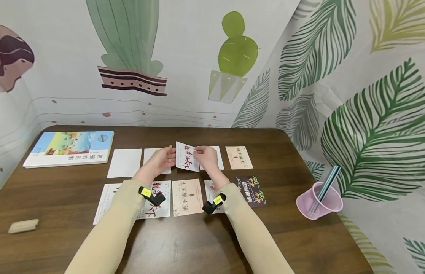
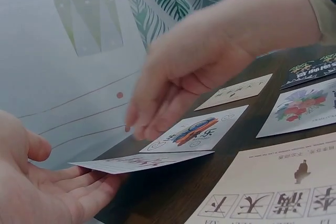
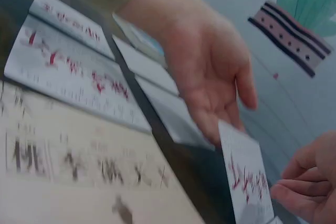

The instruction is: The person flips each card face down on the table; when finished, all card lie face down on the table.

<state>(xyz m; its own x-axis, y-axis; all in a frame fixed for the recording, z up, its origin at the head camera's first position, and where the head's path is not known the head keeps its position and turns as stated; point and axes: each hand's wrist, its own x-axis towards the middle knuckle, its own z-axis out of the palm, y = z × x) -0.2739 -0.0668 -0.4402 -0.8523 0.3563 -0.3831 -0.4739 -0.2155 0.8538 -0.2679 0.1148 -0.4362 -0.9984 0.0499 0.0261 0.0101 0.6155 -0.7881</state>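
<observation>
A makeshift recording booth, not a lived-in room: printed fabric backdrops (image 1: 198,57) with cactus and palm-leaf patterns enclose a dark wooden table (image 1: 185,243) at 9, 12 and 3 o'clock. Desk-type props sit on it: a book (image 1: 70,148) at 10 o'clock, a pink cup (image 1: 320,201) holding straws at 3 o'clock, and printed cards (image 1: 187,197) in 2 rows at centre.

The right wrist view was motion-blurred; print on the held card (image 3: 245,182) was unreadable. The left forearm (image 1: 130,205) covered parts of two near-row cards. The right hand (image 2: 184,77) hid the card's far edge.
</observation>
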